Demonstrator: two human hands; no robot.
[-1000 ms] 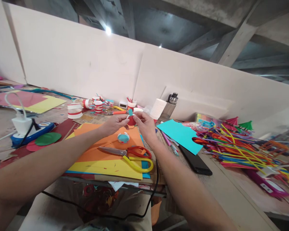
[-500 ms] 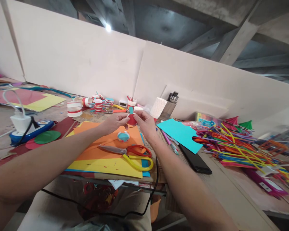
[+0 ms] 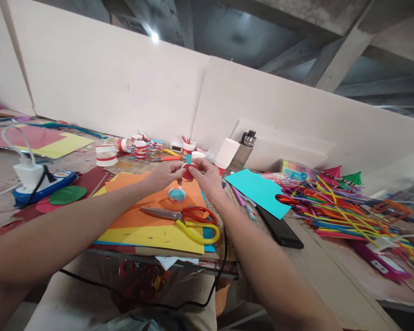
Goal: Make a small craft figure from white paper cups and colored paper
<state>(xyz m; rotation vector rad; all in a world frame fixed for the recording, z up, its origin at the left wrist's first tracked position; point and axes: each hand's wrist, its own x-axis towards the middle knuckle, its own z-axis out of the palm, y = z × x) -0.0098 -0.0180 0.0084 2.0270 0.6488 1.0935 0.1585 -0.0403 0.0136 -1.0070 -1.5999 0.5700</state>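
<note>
Both my hands meet above the orange paper sheets and pinch one small red paper piece that has a teal tab sticking up from it. My left hand grips its left side with thumb and fingers closed. From the right, my right hand holds the other side, fingers curled. Just below them a small white ring with a teal disc lies on the orange paper. Red-handled scissors rest nearer to me on the same stack.
A yellow-handled tool lies by the scissors. A teal sheet, a black phone and a heap of coloured sticks fill the right. Paper cups, a bottle and striped cup pieces line the white board. A power strip sits left.
My hands have stayed together on the red piece, turning it slightly. The view has shifted a little; nothing on the table has moved.
</note>
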